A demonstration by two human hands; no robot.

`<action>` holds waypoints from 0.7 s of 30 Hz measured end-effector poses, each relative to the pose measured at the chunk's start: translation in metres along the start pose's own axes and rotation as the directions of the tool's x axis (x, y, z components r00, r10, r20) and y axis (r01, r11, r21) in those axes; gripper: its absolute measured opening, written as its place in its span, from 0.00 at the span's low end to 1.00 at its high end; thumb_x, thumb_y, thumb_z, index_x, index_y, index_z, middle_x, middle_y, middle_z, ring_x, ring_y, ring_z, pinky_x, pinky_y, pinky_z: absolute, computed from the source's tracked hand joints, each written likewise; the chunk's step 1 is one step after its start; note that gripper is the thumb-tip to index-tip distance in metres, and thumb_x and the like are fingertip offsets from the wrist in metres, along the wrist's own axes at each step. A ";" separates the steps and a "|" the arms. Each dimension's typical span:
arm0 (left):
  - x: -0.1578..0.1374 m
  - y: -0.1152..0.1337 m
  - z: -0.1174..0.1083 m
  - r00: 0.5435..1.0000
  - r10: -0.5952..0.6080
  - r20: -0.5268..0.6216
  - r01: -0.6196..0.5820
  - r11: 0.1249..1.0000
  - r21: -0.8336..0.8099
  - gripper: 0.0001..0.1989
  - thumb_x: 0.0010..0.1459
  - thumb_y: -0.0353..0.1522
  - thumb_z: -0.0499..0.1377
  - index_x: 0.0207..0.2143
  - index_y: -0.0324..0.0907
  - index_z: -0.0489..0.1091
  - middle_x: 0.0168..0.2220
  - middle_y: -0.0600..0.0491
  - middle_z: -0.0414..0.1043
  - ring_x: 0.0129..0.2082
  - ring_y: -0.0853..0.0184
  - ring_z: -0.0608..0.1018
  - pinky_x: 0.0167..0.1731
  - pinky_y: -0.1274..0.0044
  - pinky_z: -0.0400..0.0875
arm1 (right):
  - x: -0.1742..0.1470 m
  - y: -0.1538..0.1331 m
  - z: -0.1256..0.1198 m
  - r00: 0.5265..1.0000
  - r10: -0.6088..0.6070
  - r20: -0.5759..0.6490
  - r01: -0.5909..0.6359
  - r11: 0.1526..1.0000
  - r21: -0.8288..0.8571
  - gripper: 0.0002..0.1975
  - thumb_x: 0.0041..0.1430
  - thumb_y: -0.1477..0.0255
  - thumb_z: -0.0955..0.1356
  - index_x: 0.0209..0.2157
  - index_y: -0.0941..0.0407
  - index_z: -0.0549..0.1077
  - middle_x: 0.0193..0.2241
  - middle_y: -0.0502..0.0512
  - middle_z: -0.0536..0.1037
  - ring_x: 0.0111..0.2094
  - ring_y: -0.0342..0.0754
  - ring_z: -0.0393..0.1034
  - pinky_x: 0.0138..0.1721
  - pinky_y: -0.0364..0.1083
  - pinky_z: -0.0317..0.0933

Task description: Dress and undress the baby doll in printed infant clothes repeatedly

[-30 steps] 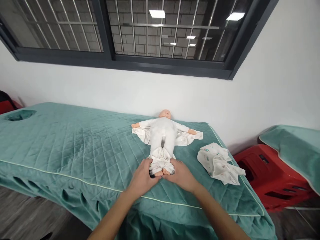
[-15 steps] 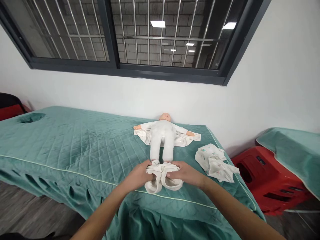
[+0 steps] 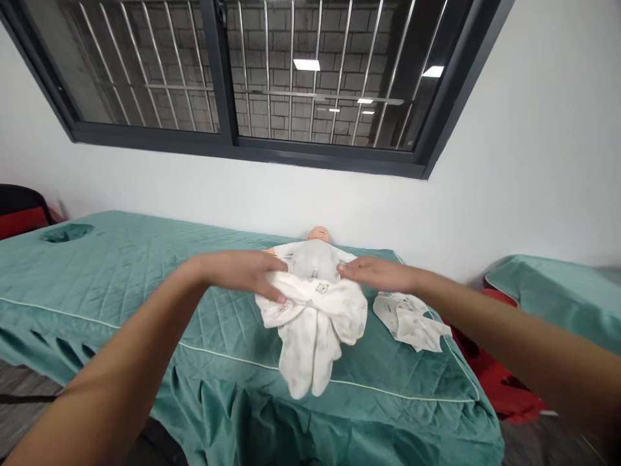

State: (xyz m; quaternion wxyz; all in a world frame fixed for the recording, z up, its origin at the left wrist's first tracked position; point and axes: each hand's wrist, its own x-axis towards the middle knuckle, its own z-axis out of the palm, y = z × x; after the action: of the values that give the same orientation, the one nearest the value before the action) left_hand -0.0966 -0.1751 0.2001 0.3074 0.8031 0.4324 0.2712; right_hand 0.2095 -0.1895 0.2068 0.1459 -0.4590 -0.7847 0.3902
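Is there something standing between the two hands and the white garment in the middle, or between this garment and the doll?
Nothing visible. The left hand touches the white garment; the right hand is by its upper edge. The garment overlaps the doll in view. The other cloth lies aside.

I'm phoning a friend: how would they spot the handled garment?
Find the green bed under the window. Toward its right end, in front of the doll, is a printed white garment. Unlike the crumpled cloth to its right, it spans from left hand to right hand.
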 end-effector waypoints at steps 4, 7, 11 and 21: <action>0.010 0.051 -0.031 0.961 0.042 0.275 -0.115 0.960 0.256 0.12 0.50 0.42 0.64 0.27 0.43 0.75 0.27 0.54 0.72 0.25 0.66 0.71 0.26 0.78 0.58 | 0.001 -0.046 -0.030 0.998 -0.047 -0.043 0.042 0.993 -0.107 0.30 0.59 0.43 0.63 0.24 0.55 0.78 0.26 0.53 0.76 0.29 0.47 0.68 0.32 0.46 0.62; 0.012 0.076 -0.035 0.980 0.103 0.171 -0.157 0.927 0.341 0.07 0.50 0.37 0.64 0.27 0.42 0.75 0.25 0.54 0.71 0.24 0.68 0.69 0.26 0.77 0.55 | 0.000 -0.067 -0.038 0.997 -0.075 -0.017 0.071 0.983 -0.168 0.28 0.56 0.44 0.67 0.21 0.56 0.76 0.19 0.50 0.71 0.24 0.44 0.65 0.27 0.44 0.58; 0.014 0.088 -0.028 0.979 0.145 0.142 -0.191 0.895 0.402 0.04 0.47 0.29 0.62 0.28 0.44 0.75 0.22 0.56 0.68 0.20 0.69 0.66 0.26 0.76 0.53 | 0.004 -0.078 -0.039 0.994 -0.076 0.072 0.090 0.971 -0.220 0.24 0.48 0.48 0.73 0.17 0.55 0.73 0.16 0.47 0.66 0.20 0.40 0.58 0.22 0.42 0.52; 0.023 0.057 -0.022 0.986 0.160 -0.055 -0.148 0.975 0.167 0.02 0.48 0.29 0.64 0.25 0.42 0.73 0.26 0.54 0.70 0.29 0.64 0.74 0.29 0.77 0.60 | 0.001 -0.082 -0.052 0.975 -0.204 -0.087 0.169 0.937 -0.306 0.17 0.45 0.56 0.76 0.26 0.57 0.81 0.29 0.52 0.79 0.30 0.47 0.73 0.32 0.45 0.65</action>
State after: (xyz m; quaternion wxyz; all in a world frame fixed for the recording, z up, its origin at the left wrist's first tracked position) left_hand -0.0707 -0.1744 0.2599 0.2043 0.8467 0.3997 0.2856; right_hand 0.1897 -0.1865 0.3017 0.1576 -0.4210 -0.8645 0.2250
